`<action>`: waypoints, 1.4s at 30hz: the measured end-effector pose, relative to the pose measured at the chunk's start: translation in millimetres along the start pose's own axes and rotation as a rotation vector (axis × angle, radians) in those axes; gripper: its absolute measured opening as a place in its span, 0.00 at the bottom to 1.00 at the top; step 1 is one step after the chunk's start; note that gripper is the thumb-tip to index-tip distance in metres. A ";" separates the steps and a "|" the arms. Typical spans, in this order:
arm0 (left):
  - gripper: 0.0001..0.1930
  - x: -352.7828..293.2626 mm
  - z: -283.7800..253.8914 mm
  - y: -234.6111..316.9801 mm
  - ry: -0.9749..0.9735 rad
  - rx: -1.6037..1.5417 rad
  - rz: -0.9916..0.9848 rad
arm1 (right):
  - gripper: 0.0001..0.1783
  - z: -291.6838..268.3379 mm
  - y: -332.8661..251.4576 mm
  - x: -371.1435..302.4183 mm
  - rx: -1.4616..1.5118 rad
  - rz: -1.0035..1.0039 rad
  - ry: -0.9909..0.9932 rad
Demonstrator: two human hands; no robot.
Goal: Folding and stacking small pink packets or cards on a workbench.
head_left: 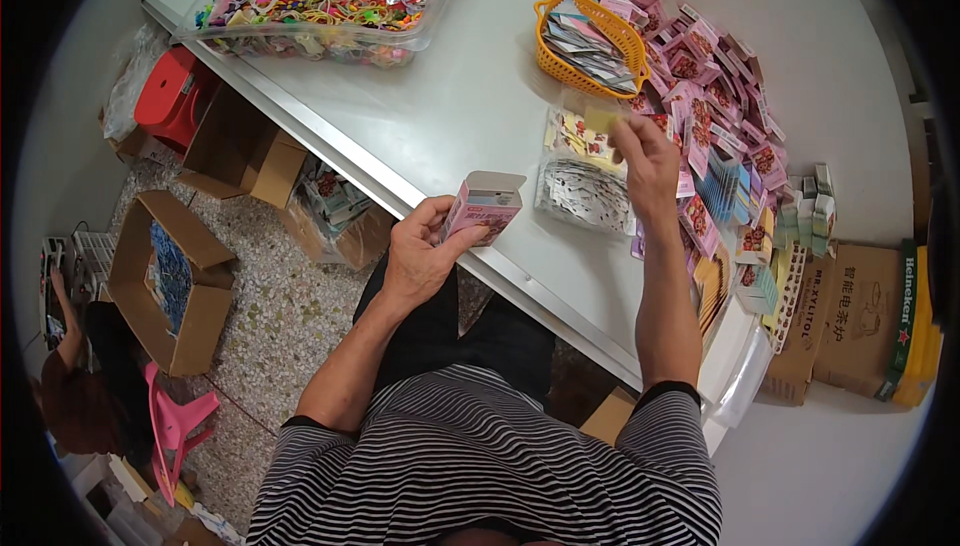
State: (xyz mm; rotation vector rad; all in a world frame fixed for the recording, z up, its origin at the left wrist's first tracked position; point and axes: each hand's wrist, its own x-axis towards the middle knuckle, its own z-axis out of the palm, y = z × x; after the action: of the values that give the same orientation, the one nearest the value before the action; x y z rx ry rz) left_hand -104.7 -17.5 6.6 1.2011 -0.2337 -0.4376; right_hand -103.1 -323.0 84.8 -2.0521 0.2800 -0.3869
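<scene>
My left hand is closed around a small pink box, held over the table's front edge. The box's top end stands open, with a flap sticking up. Farther right, my right hand pinches a small yellowish flat piece between thumb and fingers. Below that piece sits a clear plastic container. Yellow-and-white packets fill its far part and white packets with dark print its near part. An orange basket of flat silvery packets stands just beyond.
Pink boxes lie heaped along the table's right side. A large clear bin of colourful trinkets stands far left on the white table. Cardboard boxes and a red stool are on the floor; another person sits at left.
</scene>
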 end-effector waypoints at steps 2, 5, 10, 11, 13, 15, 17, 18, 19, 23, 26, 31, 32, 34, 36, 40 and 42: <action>0.19 3.4 0.7 -1.0 -0.012 -0.038 0.008 | 0.07 13.0 -31.2 -27.7 0.172 -0.041 -0.090; 0.19 9.5 -0.6 0.4 -0.020 0.045 0.044 | 0.06 34.4 -54.3 -49.5 -0.042 -0.447 -0.232; 0.17 25.0 -9.4 2.8 -0.059 0.269 0.105 | 0.08 57.5 -55.4 -48.7 -0.322 -0.585 -0.287; 0.17 27.6 -13.1 3.4 -0.068 0.331 0.129 | 0.08 62.1 -57.8 -47.5 -0.381 -0.581 -0.352; 0.16 33.7 -22.8 0.5 -0.078 0.336 0.104 | 0.12 68.0 -61.3 -44.4 -0.452 -0.581 -0.449; 0.17 40.5 -33.7 -6.5 -0.079 0.342 0.081 | 0.12 71.2 -65.6 -46.6 -0.352 -0.542 -0.366; 0.17 46.6 -38.5 -11.8 -0.068 0.330 0.096 | 0.12 74.1 -66.7 -47.7 -0.256 -0.492 -0.281; 0.17 48.3 -40.4 -10.5 -0.066 0.327 0.093 | 0.13 74.9 -65.8 -48.0 -0.027 -0.137 -0.253; 0.17 49.6 -43.3 -8.8 -0.078 0.378 0.093 | 0.15 75.9 -64.5 -48.1 0.199 0.219 -0.216; 0.17 53.7 -55.5 -5.8 -0.076 0.511 0.152 | 0.18 105.5 -49.1 -43.1 0.381 0.305 -0.337; 0.17 55.4 -58.3 3.8 -0.106 0.439 0.011 | 0.17 110.7 -39.4 -38.8 0.445 0.264 -0.435; 0.20 60.1 -54.8 16.6 -0.163 0.428 -0.025 | 0.16 111.3 -27.6 -38.8 0.558 0.270 -0.426; 0.21 59.1 -54.7 17.8 -0.190 0.418 -0.018 | 0.16 112.4 -26.1 -38.8 0.526 0.254 -0.433; 0.21 57.8 -54.7 15.3 -0.216 0.292 -0.019 | 0.15 117.3 -24.4 -35.0 0.554 0.269 -0.423; 0.21 57.3 -54.7 21.6 -0.243 0.167 -0.020 | 0.15 120.3 -25.7 -31.7 0.581 0.284 -0.411; 0.18 57.3 -63.0 28.6 -0.194 -0.038 -0.173 | 0.14 124.2 -28.5 -31.8 0.552 0.306 -0.385; 0.18 61.0 -64.0 24.5 -0.180 -0.021 -0.201 | 0.14 126.1 -23.4 -32.6 0.559 0.290 -0.358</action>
State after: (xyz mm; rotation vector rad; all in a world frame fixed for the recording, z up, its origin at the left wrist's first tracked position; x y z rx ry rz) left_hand -19.6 16.6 3.6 1.1702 -0.2636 -0.7237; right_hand -83.8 -199.2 42.2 -1.4668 0.2146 0.0830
